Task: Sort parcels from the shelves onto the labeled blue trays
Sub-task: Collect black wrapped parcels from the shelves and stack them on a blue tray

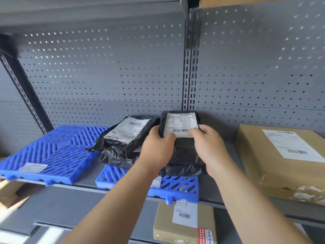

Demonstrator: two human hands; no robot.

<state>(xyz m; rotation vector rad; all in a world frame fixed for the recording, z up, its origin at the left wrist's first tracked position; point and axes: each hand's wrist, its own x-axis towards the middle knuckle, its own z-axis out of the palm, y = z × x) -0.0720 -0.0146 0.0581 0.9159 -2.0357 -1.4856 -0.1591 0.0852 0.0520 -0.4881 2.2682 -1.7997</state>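
Observation:
A black plastic parcel (182, 148) with a white barcode label sits tilted up over the middle blue tray (177, 188). My left hand (156, 148) grips its left side with the thumb on the label. My right hand (209, 147) grips its right side, thumb also on the label. A second black bagged parcel (121, 147) with a white label lies to the left, leaning partly over the same tray's back left part. Another blue tray (52, 155) with a small paper label at its front lies on the shelf at far left and holds nothing.
A large brown cardboard box (281, 159) with a shipping label stands on the shelf at right. A smaller cardboard box (184, 224) sits on the shelf below. A grey perforated back panel (105, 67) closes the shelf behind. More cardboard shows at lower left.

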